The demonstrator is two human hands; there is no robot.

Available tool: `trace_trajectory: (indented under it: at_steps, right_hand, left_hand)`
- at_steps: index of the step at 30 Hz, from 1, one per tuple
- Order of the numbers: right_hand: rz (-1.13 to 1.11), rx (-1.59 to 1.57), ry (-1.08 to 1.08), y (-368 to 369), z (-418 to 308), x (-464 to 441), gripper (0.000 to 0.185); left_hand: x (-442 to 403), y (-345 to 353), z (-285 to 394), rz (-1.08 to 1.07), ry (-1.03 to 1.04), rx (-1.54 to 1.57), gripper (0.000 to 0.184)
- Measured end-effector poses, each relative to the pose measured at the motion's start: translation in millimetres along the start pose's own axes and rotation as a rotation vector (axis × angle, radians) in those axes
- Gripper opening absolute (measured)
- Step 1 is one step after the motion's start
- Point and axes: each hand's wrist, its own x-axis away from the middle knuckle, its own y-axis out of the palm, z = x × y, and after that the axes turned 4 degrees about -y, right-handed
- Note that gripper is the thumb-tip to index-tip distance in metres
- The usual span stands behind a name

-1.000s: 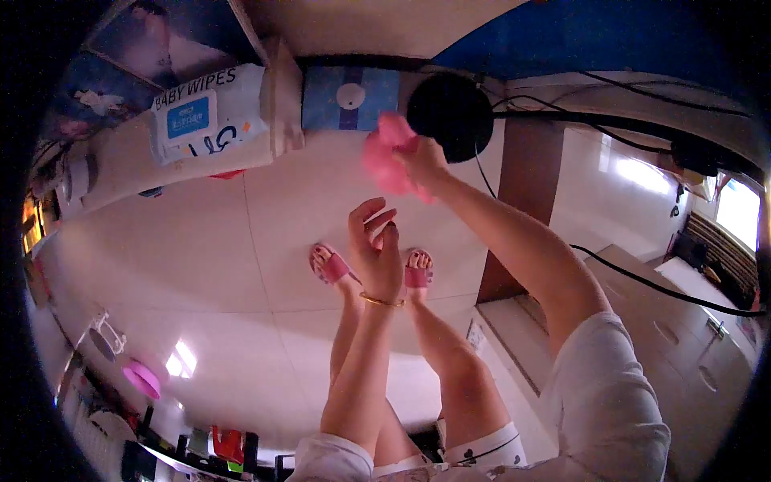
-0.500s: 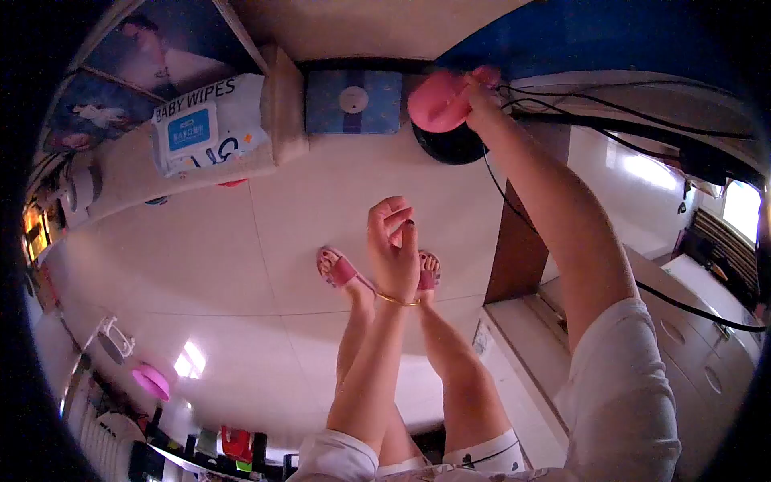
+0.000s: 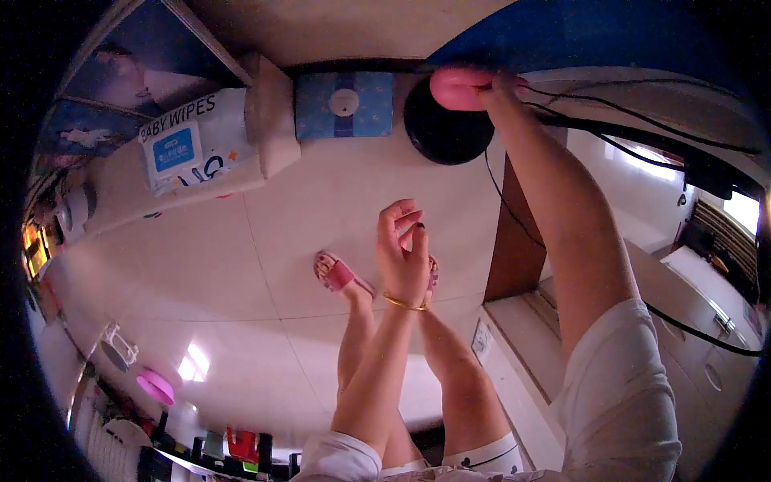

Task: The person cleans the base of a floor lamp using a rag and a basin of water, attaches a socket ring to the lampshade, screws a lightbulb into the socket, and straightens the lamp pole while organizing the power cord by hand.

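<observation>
A soft-looking pink item (image 3: 459,88) hangs over the back part of a round black object (image 3: 448,132). My right hand (image 3: 502,87) is closed on the pink item at its right side, with the arm stretched far forward. Some of my right fingers are hidden behind the hand. My left hand (image 3: 404,253), with a gold bracelet at the wrist, is raised above the floor near my feet. Its fingers are loosely curled and apart, and nothing shows in it. A blue patterned box (image 3: 345,106) lies left of the black object.
A pack of baby wipes (image 3: 195,145) rests on a pale ledge at the left. Black cables (image 3: 626,106) run along the right. White drawers (image 3: 683,321) stand at the right, and a pink round item (image 3: 156,386) is at the lower left.
My right hand has carried the pink item forward and right, from in front of the black object to over its back edge. My left hand has shifted slightly right.
</observation>
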Motion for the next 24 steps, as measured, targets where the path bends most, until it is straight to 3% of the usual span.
trace_trajectory:
  at_steps: [4, 6, 12, 15, 17, 18, 19, 21, 24]
  right_hand:
    - [-0.221, 0.036, -0.047, -25.0, 9.2, -28.9, 0.052]
    - [-0.401, -0.186, 0.062, -35.3, -1.3, -45.3, 0.048]
    - [-0.149, -0.361, 0.277, -28.6, -7.8, -4.8, 0.044]
    - [-0.209, -0.131, 0.119, -19.1, -15.3, 60.4, 0.044]
    - [-1.008, -0.473, 0.370, -25.3, -3.7, 80.3, 0.027]
    - [-1.028, -0.465, 0.417, -28.8, -1.0, 99.5, 0.024]
    - [-1.047, -0.457, 0.464, -32.3, 1.6, 119.0, 0.022]
    - [-0.342, -0.087, 0.358, -35.9, -4.3, 186.0, 0.022]
    - [-0.473, -0.098, 0.408, -72.5, 30.7, 231.0, 0.021]
  left_hand:
    - [-1.6, 1.6, -7.7, -0.004, 0.000, 0.004, 0.033]
    - [-1.1, 2.5, -7.8, -0.017, 0.020, 0.000, 0.033]
    - [4.1, 2.7, -10.7, -0.040, 0.005, 0.000, 0.032]
    - [2.5, -4.2, -17.1, -0.046, 0.021, -0.013, 0.032]
    - [4.6, -7.6, -17.8, -0.037, 0.021, -0.015, 0.032]
    - [7.1, -9.1, -17.4, -0.030, 0.014, -0.008, 0.032]
    - [11.1, -12.1, -17.0, -0.023, 0.004, -0.002, 0.032]
    - [17.4, -20.1, -17.5, -0.032, -0.006, 0.012, 0.033]
    - [36.2, -40.6, -34.3, -0.072, 0.045, 0.013, 0.030]
